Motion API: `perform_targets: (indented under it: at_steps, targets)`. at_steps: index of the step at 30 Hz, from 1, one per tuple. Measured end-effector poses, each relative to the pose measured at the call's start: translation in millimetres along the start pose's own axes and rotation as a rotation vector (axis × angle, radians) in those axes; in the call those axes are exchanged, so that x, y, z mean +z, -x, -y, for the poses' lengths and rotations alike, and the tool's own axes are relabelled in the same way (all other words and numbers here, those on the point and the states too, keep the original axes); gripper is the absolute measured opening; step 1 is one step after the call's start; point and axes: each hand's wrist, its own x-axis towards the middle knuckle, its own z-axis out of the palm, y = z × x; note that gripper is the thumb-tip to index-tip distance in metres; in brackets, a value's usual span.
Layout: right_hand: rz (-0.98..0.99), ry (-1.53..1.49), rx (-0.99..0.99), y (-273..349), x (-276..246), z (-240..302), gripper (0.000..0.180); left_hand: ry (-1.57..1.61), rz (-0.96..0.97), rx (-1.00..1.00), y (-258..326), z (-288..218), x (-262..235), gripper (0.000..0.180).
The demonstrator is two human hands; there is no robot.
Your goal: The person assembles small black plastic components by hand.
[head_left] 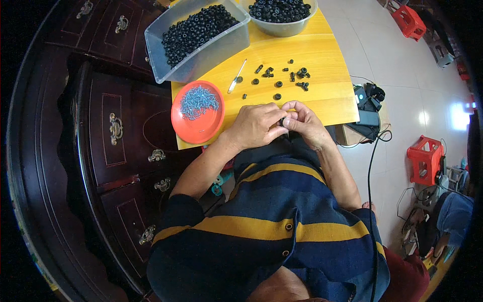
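At the table's near edge, my left hand (pixel 255 125) and my right hand (pixel 306 126) meet with fingers pinched together. Between their fingertips they hold a small black ring-shaped part (pixel 282 122), mostly covered by the fingers. Just beyond the hands, several small black pieces (pixel 278 84) lie scattered on the yellow table (pixel 322 55), some ring-shaped, others short and stubby. To the left of these lies a slim tool with a clear handle (pixel 233 84), like a screwdriver. A red plate (pixel 217 128) near my left wrist bears a heap of tiny silvery-blue metal pieces (pixel 198 102).
A clear plastic bin (pixel 201 61) full of black rings stands at the far left, beside a round bowl (pixel 284 29) of black parts. Dark wooden drawers (pixel 113 141) flank the left. Right of the table are a black device with cables (pixel 370 113) and red stools (pixel 423 158).
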Motion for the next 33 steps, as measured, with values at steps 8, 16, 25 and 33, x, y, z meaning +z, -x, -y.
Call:
perform_targets:
  at_steps: [8, 16, 25, 33]
  targets:
    - [-0.077, -0.007, 0.042, 0.8, 0.3, 1.2, 0.026, 0.046, -0.047, -0.065, 1.0, -0.4, 0.3, 0.036]
    - [-0.048, -0.087, 0.063, -2.7, -1.9, -1.6, 0.025, 0.056, -0.058, -0.064, 2.4, 1.8, 1.4, 0.034]
    - [-0.054, -0.126, 0.062, -2.4, 1.7, 1.3, 0.023, 0.131, -0.122, -0.069, 2.4, -1.2, 3.2, 0.033]
    - [-0.037, -0.149, 0.026, -6.1, 1.6, -3.8, 0.026, 0.069, -0.115, -0.04, 1.2, -1.7, 0.6, 0.034]
